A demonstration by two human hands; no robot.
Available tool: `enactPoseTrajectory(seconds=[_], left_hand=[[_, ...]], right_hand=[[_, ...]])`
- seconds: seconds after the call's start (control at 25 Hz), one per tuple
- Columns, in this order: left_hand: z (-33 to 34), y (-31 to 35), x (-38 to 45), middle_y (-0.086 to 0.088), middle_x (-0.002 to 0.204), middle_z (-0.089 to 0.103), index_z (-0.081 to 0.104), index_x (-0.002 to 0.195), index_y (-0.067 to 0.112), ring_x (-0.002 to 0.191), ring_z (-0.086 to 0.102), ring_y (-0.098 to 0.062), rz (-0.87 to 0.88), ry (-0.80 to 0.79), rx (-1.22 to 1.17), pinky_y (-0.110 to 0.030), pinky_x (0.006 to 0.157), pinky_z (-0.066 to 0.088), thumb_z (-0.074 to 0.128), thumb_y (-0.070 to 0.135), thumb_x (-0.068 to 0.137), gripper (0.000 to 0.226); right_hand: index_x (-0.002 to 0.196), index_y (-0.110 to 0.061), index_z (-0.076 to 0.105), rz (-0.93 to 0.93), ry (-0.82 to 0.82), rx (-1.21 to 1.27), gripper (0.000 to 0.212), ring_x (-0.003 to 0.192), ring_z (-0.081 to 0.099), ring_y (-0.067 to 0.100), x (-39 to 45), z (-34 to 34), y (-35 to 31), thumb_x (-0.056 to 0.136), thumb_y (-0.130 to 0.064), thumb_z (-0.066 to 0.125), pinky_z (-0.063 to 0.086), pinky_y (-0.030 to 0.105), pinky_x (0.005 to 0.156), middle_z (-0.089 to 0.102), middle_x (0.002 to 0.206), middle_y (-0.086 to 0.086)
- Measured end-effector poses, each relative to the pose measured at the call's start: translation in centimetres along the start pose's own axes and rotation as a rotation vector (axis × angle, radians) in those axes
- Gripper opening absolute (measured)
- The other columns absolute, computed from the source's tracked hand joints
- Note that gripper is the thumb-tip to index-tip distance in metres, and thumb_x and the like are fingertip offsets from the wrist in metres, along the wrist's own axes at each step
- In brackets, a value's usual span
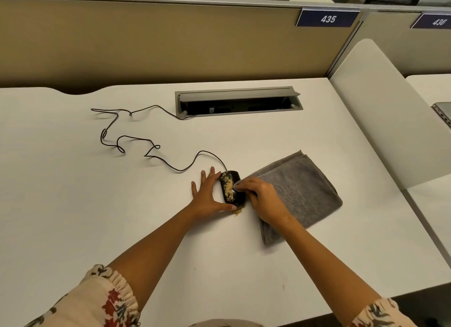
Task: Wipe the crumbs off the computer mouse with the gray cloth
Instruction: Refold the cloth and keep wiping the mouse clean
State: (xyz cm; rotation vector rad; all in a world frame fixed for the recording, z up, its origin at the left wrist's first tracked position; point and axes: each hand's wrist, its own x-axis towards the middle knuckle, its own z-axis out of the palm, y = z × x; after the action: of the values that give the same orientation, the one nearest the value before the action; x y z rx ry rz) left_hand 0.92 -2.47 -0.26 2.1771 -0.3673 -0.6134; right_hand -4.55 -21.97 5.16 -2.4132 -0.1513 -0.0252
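A black computer mouse (234, 190) lies on the white desk (97, 204), with tan crumbs (227, 187) strewn along its left side and a small heap at its near end. My left hand (207, 195) lies flat beside the mouse, fingers straight, thumb against its near end. My right hand (261, 200) pinches a corner of the folded gray cloth (300, 190) and holds that corner on the mouse's right side. The rest of the cloth lies on the desk to the right.
The mouse's black cable (136, 141) winds across the desk to an open grey cable box (239, 102) at the back. A beige partition (146, 41) closes off the back, and a white divider (380, 117) stands on the right.
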Motion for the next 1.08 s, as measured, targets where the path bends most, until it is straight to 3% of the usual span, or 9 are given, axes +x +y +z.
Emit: enactPoseTrajectory(seconds=[0.24, 0.4, 0.6, 0.76, 0.96, 1.08], left_hand=[[-0.2, -0.1, 0.0, 0.016, 0.162, -0.009, 0.013, 0.153, 0.032, 0.145, -0.024, -0.006, 0.002, -0.017, 0.017, -0.044, 0.115, -0.022, 0.084, 0.056, 0.061, 0.119], [-0.2, -0.2, 0.1, 0.015, 0.162, -0.008, 0.012, 0.154, 0.031, 0.146, -0.024, -0.006, 0.008, -0.015, 0.024, -0.044, 0.115, -0.022, 0.084, 0.054, 0.062, 0.119], [-0.2, -0.2, 0.0, 0.015, 0.162, -0.008, 0.012, 0.153, 0.032, 0.146, -0.024, -0.007, 0.015, -0.025, 0.004, -0.044, 0.115, -0.022, 0.085, 0.053, 0.062, 0.119], [-0.3, -0.2, -0.1, 0.015, 0.162, -0.009, 0.012, 0.154, 0.032, 0.145, -0.024, -0.007, 0.021, -0.017, 0.003, -0.044, 0.115, -0.022, 0.084, 0.054, 0.061, 0.119], [-0.3, -0.3, 0.0, 0.014, 0.162, -0.010, 0.010, 0.153, 0.033, 0.145, -0.026, -0.008, 0.025, -0.037, 0.014, -0.045, 0.114, -0.023, 0.083, 0.056, 0.062, 0.119], [-0.3, -0.3, 0.1, 0.014, 0.162, -0.011, 0.009, 0.153, 0.034, 0.145, -0.026, -0.008, 0.020, -0.046, 0.029, -0.044, 0.113, -0.023, 0.083, 0.055, 0.062, 0.119]], right_hand=[[0.109, -0.010, 0.072, 0.079, 0.133, 0.025, 0.035, 0.099, 0.063, 0.013, 2.2, 0.1, 0.0, 0.089, 0.007, 0.049, 0.049, 0.014, 0.087, 0.069, 0.109, 0.005], [0.112, -0.008, 0.071, 0.146, 0.085, -0.015, 0.035, 0.099, 0.063, 0.021, 3.6, 1.5, -0.4, 0.092, 0.004, 0.045, 0.051, 0.027, 0.088, 0.067, 0.111, 0.010], [0.113, -0.008, 0.071, 0.048, 0.090, -0.002, 0.033, 0.105, 0.057, 0.008, -0.7, 1.3, -0.6, 0.093, 0.006, 0.049, 0.041, 0.006, 0.091, 0.065, 0.117, 0.003], [0.110, -0.011, 0.073, -0.003, -0.005, -0.046, 0.041, 0.107, 0.060, 0.013, -2.5, 0.6, 0.2, 0.086, 0.014, 0.051, 0.043, 0.010, 0.091, 0.066, 0.117, 0.001], [0.111, -0.009, 0.072, 0.065, 0.093, -0.010, 0.038, 0.102, 0.061, 0.013, 1.5, -0.2, -0.7, 0.089, 0.010, 0.047, 0.047, 0.015, 0.090, 0.067, 0.113, 0.004], [0.113, -0.007, 0.071, 0.129, 0.037, -0.058, 0.037, 0.103, 0.061, 0.020, 4.3, 0.7, -0.5, 0.091, 0.008, 0.045, 0.043, 0.016, 0.086, 0.066, 0.113, 0.008]])
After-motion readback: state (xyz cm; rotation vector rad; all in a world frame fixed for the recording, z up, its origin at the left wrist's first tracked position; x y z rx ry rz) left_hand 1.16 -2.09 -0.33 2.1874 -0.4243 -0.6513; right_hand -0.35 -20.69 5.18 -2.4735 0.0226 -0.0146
